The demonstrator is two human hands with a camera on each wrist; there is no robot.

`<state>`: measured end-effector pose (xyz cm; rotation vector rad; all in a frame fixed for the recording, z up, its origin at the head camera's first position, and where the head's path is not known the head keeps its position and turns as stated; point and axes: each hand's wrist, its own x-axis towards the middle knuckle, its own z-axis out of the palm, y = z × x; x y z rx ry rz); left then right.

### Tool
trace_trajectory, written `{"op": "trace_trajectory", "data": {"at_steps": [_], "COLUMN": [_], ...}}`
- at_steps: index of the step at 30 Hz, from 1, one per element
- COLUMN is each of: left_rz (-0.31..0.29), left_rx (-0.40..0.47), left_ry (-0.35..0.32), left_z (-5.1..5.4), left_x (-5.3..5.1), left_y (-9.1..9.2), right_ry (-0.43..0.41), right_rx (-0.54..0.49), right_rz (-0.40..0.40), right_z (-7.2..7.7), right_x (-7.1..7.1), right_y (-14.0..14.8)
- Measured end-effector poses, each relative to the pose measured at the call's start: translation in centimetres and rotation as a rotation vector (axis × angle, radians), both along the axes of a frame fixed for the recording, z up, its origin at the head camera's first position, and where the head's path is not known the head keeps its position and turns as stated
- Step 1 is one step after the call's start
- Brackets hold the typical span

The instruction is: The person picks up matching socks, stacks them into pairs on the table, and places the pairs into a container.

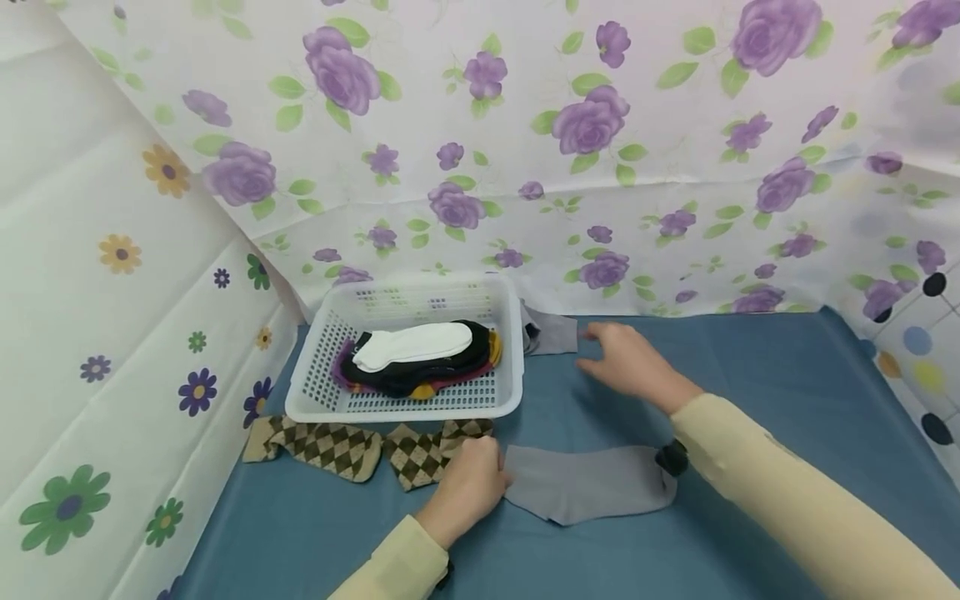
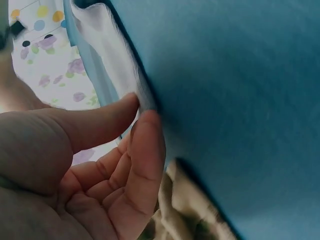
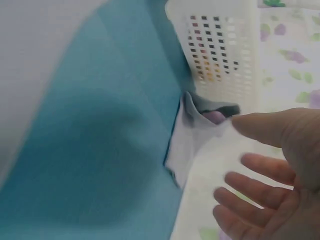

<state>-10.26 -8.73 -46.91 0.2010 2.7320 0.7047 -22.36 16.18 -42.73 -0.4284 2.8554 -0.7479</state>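
A grey sock (image 1: 592,483) lies flat in front of the basket; my left hand (image 1: 468,483) pinches its left end between thumb and finger, as the left wrist view shows on the pale sock (image 2: 112,55). My right hand (image 1: 626,362) is spread just right of a second grey sock (image 1: 555,333), which lies beside the basket. In the right wrist view that sock (image 3: 187,140) is bunched near the basket wall, and the right hand (image 3: 270,175) has its fingers apart, holding nothing.
A white basket (image 1: 513,367) holds a white sock (image 1: 412,343) on top of black and coloured ones. Brown argyle socks (image 1: 330,446) lie along its front side. Floral sheets (image 1: 450,167) hang behind and to the left of the blue table (image 1: 787,417).
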Motion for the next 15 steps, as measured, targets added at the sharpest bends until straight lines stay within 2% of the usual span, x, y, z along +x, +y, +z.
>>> {"op": "trace_trajectory", "data": {"at_steps": [3,6,9,15], "left_rz": [-0.004,-0.012,-0.012,-0.012], "left_rx": [-0.017,-0.032,-0.04,-0.035], "left_ry": [-0.001,-0.003,-0.024,-0.055], "left_z": [0.3,0.5,0.6,0.6], "left_x": [-0.1,-0.1,-0.2,-0.3], "left_y": [-0.1,-0.1,0.0,0.2], "right_ry": [-0.037,-0.087,-0.105,-0.05], "right_rx": [-0.04,-0.097,-0.127,-0.105], "right_rz": [-0.022,-0.059,-0.074,-0.069], "right_z": [-0.5,-0.8,-0.9,-1.2], "right_x": [-2.3,-3.8,-4.8,-6.1], "right_y": [-2.0,-3.6,-5.1,-7.6]}}
